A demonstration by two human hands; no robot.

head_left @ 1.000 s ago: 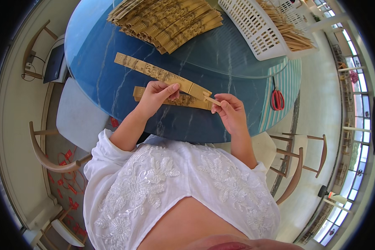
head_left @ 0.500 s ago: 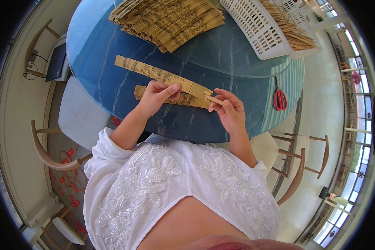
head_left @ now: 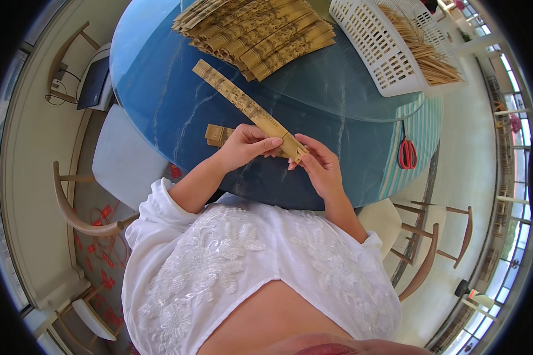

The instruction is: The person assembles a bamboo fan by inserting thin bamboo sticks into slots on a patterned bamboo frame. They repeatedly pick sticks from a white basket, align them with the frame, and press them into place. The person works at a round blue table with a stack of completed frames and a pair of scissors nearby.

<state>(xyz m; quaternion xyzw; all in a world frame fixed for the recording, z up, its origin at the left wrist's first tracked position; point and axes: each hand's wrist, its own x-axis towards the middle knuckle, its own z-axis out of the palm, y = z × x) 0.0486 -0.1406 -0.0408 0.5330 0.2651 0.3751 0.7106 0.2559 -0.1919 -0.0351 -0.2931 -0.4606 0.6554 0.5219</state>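
Observation:
A long tan printed paper chopstick sleeve (head_left: 234,93) slants across in front of me, its far end pointing up and left. My left hand (head_left: 243,148) pinches it near the lower end, thumb on top. At that lower end, the fingers of my right hand (head_left: 321,167) are closed on the sleeve's mouth, where a pale wooden tip barely shows. Whatever else lies inside the paper is hidden. Beneath my left hand, another tan sleeve (head_left: 217,135) rests on the blue table (head_left: 154,112), partly covered by that hand.
A fanned stack of tan sleeves (head_left: 257,38) lies at the back. To its right stands a white slotted basket (head_left: 376,50) holding many wooden chopsticks (head_left: 429,56). Red-handled scissors (head_left: 407,155) lie on a striped cloth (head_left: 391,177) at the table's right edge.
The wooden piece my right hand held jutting from the sleeve's mouth now hardly shows. The sleeve has tilted more steeply, and both hands are nearer each other. The whole view has shifted slightly.

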